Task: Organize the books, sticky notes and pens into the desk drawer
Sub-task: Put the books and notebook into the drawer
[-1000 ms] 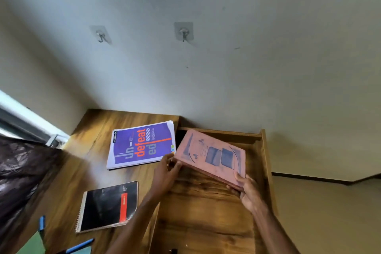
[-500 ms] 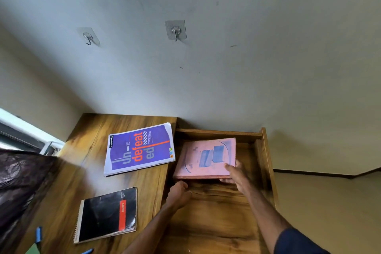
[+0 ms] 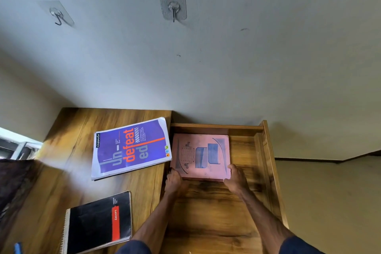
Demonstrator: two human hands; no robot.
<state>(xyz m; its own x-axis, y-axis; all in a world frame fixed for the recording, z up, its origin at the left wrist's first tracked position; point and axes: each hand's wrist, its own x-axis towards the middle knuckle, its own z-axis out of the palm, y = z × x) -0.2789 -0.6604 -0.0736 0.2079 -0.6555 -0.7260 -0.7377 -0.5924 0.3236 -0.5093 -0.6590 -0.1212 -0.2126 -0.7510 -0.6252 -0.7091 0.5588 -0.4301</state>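
A pink book (image 3: 203,155) lies flat in the far left corner of the open wooden drawer (image 3: 266,163). My left hand (image 3: 174,180) grips its near left corner and my right hand (image 3: 235,178) grips its near right corner. On the desk top (image 3: 68,171) to the left lie a purple "undefeated" notebook (image 3: 129,148) and, nearer to me, a black spiral notebook (image 3: 99,222). A blue pen (image 3: 18,248) shows at the bottom left edge, mostly cut off.
The drawer's bare wooden floor stretches toward me and to the right of the pink book. The grey wall (image 3: 206,57) behind carries two adhesive hooks (image 3: 173,7). A dark bag (image 3: 12,183) sits at the desk's left edge.
The pink book went from tilted above the drawer down to lying flat in its far left corner. My left hand has come back onto its near left corner; both hands now hold its near edge.
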